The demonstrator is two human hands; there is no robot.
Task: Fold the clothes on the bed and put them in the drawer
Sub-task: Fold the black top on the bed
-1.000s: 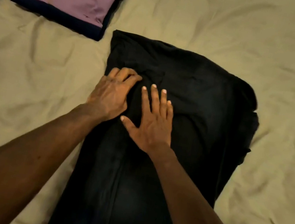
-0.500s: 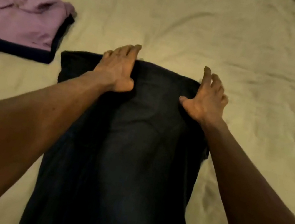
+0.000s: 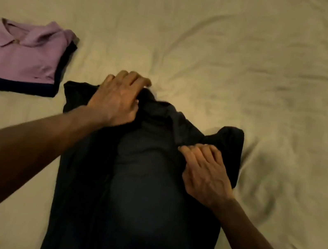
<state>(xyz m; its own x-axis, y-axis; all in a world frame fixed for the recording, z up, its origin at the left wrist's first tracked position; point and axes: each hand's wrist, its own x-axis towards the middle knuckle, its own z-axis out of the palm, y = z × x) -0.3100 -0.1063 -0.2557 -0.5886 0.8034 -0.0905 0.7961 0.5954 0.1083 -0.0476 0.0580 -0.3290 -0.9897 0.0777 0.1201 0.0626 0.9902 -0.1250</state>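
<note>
Dim warm yellowish light, brightest on the sheet (image 3: 213, 56) near centre, darker toward corners, garment (image 3: 146, 197) almost featureless black, soft shadows in creases, slight overall blur, wide-angle stretch at lower edges.

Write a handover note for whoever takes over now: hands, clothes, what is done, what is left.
Left hand grips the far edge of the dark garment.
Right hand grips its fabric near the right edge.
The garment lies on the bed sheet, far end bunched.
Done: purple polo shirt folded, far left.
Left: fold the dark garment, put both in the drawer, not in view.
</note>
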